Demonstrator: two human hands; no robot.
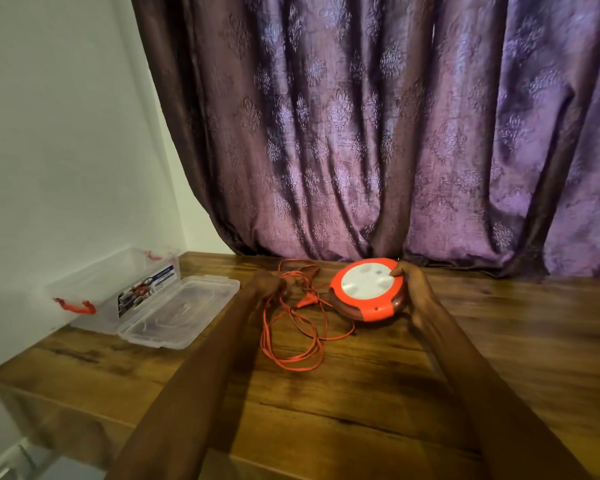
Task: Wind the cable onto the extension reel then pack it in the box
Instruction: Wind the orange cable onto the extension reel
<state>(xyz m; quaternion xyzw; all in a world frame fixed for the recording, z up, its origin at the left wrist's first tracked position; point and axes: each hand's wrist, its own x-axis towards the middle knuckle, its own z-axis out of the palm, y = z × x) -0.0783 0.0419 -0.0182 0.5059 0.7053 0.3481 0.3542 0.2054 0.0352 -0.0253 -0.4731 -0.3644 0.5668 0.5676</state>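
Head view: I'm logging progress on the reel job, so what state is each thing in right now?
Cable: mostly unwound, in loose loops on the table.
Extension reel: lying flat, white face up.
Box: open.
Box lid: off, lying beside the box.
Left hand: holding the cable.
Right hand: holding the reel's edge.
Curtain: drawn.

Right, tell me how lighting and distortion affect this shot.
Head view: dim, warm light; both forearms cast shadows on the wooden table; wide-angle bending curves the table edge and curtain; the clear box near the wall looks soft; the orange cable stays readable.
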